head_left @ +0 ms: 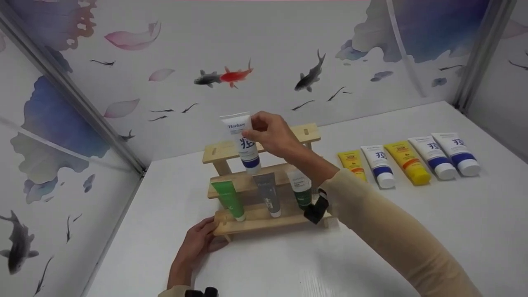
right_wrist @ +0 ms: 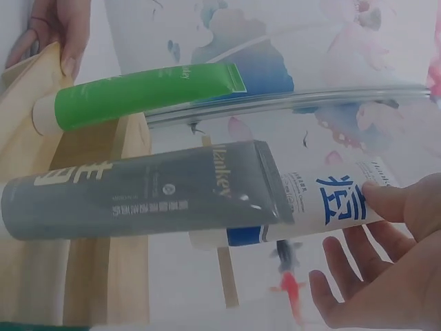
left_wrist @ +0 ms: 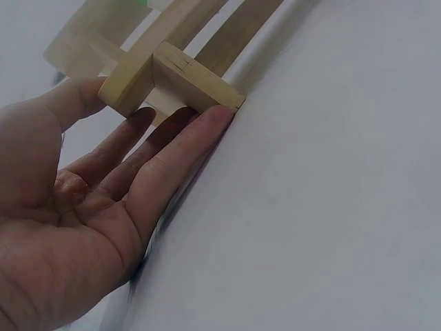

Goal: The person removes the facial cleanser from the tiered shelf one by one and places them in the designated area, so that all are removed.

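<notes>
My right hand (head_left: 274,134) pinches a white squeeze tube (head_left: 246,152) with a blue band near its top end, thumb in front. The tube is upright, cap downward, over the middle tier of a three-tier wooden rack (head_left: 264,226). With its thumb on the edge and fingers beneath, my left hand (head_left: 200,239) grips the left end of the lowest shelf (left_wrist: 127,86). On that shelf a green tube (head_left: 229,199), a grey tube (head_left: 268,196) and a white and dark-green tube (head_left: 301,190) stand on their caps. In the right wrist view, the grey tube partly hides the held one.
Right of the rack, a row of tubes lies on the white table (head_left: 437,231): yellow tubes (head_left: 406,163) alternate with white, blue-banded tubes (head_left: 377,165). My right forearm overlaps the first yellow one. White panels with painted fish (head_left: 311,76) enclose the table's back and sides.
</notes>
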Demonstrator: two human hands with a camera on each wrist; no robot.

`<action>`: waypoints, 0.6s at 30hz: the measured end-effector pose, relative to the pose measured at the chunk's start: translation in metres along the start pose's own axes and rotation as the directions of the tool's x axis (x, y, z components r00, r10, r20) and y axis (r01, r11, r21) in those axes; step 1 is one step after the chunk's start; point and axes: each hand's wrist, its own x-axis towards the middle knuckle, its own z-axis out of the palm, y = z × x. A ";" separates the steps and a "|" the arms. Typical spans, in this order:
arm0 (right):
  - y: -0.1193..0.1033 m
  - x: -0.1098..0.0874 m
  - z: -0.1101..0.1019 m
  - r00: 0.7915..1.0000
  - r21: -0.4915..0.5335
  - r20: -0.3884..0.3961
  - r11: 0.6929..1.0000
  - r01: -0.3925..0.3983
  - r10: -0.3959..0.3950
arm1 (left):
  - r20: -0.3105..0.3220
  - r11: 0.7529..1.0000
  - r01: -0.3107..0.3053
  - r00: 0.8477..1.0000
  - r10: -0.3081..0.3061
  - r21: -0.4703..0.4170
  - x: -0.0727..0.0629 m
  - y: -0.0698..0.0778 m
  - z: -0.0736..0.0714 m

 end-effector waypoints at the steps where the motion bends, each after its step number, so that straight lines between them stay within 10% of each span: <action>1: 0.000 -0.001 -0.004 1.000 0.003 -0.001 1.000 -0.002 0.002 | 0.001 1.000 0.001 1.000 -0.001 0.000 0.000 0.000 0.000; 18: 0.010 -0.025 -0.075 0.970 0.233 -0.243 0.972 0.040 0.018 | -0.034 1.000 0.001 0.999 -0.002 -0.019 0.001 -0.002 0.002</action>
